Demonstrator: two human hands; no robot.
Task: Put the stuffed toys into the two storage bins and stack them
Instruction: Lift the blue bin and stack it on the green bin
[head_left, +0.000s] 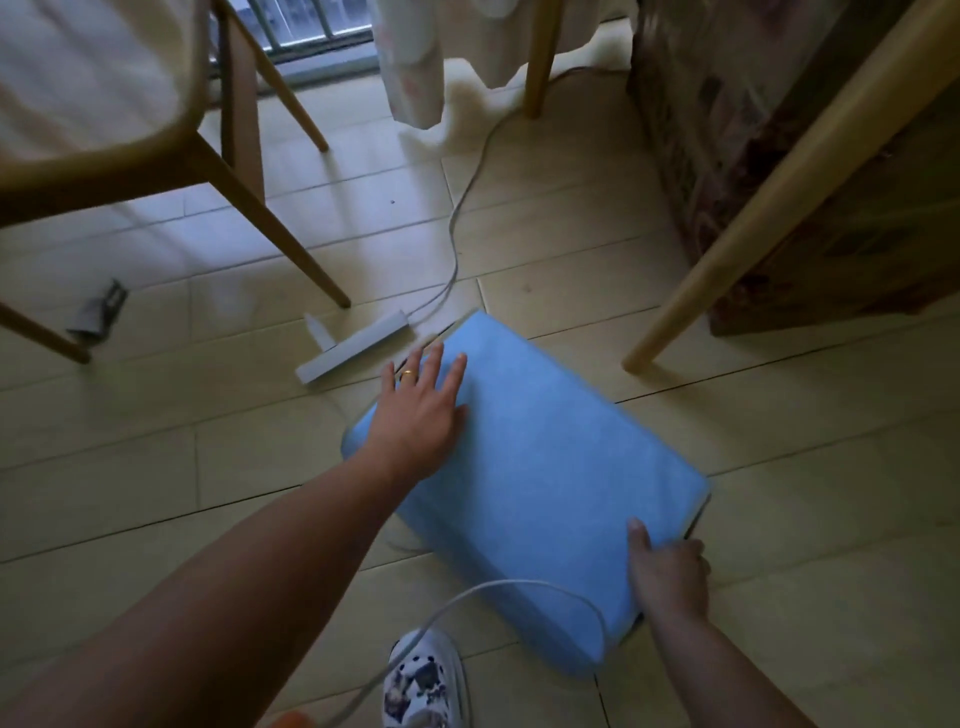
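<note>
A blue bin (540, 467), lid side up, lies on the tiled floor (156, 467) between a chair (104, 130) and a table leg (769, 208). The left hand (421, 410) presses flat on its top with fingers spread; the right hand (667, 571) grips the near corner, thumb on top. A white cable (519, 587) loops over the bin's near end and may snag if the bin is lifted; a power strip (353, 348) lies just beside the far corner and could be dragged. In view: one bin, no toys, two hands, one strip, one shoe (426, 680).
</note>
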